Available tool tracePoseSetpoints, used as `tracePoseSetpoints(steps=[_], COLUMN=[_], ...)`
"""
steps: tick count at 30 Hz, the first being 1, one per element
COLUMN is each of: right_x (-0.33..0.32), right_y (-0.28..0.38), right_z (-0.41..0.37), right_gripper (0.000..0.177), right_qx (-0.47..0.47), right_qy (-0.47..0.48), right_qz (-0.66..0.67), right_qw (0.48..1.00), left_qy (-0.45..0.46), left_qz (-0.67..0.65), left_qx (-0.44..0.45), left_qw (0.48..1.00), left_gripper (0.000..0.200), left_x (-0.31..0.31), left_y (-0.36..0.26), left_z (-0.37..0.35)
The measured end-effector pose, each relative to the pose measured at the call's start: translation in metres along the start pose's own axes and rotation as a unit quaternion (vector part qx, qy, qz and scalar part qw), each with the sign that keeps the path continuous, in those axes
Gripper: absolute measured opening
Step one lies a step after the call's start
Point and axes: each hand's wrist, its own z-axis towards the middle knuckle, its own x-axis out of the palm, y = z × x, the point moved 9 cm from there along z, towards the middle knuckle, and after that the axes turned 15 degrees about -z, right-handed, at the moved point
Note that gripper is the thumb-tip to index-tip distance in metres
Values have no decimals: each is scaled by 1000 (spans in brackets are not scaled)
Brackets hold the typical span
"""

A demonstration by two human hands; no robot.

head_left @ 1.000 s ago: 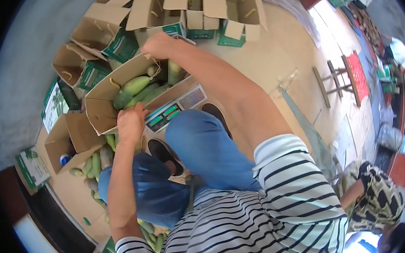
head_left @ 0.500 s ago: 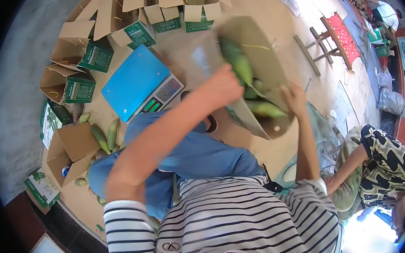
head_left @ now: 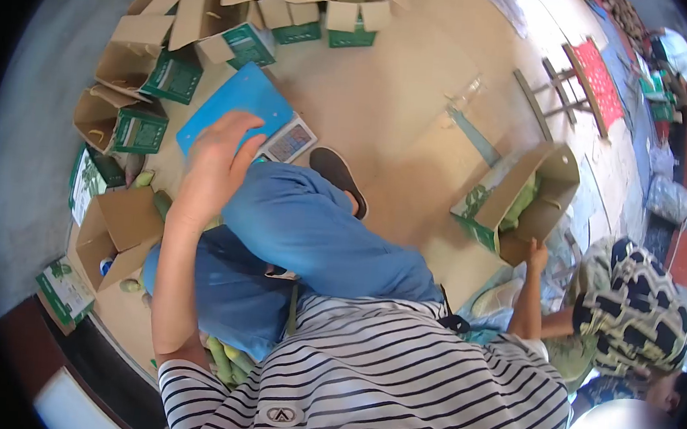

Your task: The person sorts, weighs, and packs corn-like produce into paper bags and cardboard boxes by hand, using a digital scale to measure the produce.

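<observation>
My left hand is raised over the blue-topped digital scale, fingers apart and holding nothing. On the right, an open cardboard box with green printed sides stands tilted, and my right hand grips its near edge. Long green vegetables show partly inside that box; its walls hide the rest. More green vegetables lie by my left leg, partly covered by it.
Several open boxes curve around the left and far side. An opened carton stands left of my knee. A red-topped stool is at far right. Another person bends close on my right; a second person is farther back.
The box of vegetables has moved from in front of me to the right and lower. My left hand has left the box and swung left over the scale; my right hand remains on it.
</observation>
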Motion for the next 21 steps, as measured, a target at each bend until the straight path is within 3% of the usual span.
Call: tracePoseSetpoints(steps=[1,4,5,8,10,13,17,21], right_x=[-4,-143,-175,-189,-197,-199,-181,-163], right_y=[10,122,176,326,450,599,728,786], right_z=[12,7,5,10,-35,-106,-95,-60], right_gripper=[38,36,34,31,32,30,35,43], right_qx=[-15,-47,-126,-298,-419,-596,-614,-566], right_qy=[38,-232,-238,-189,-87,-134,-218,-289], right_qz=[-38,-44,-3,134,145,76,38,-67], right_qw=[998,971,963,926,892,788,758,769], left_qy=[-18,-80,-99,63,84,67,59,43], left_qz=[4,15,15,257,194,154,201,237], left_qx=[-17,-54,-64,-162,-163,-155,-166,-171], left_qw=[1000,995,993,951,964,973,964,955], left_gripper=[22,22,21,20,19,23,27,28], left_x=[-10,-29,-30,6,19,16,6,11], left_y=[17,66,81,130,137,129,128,138], left_z=[-6,-19,-24,-39,-44,-37,-34,-41])
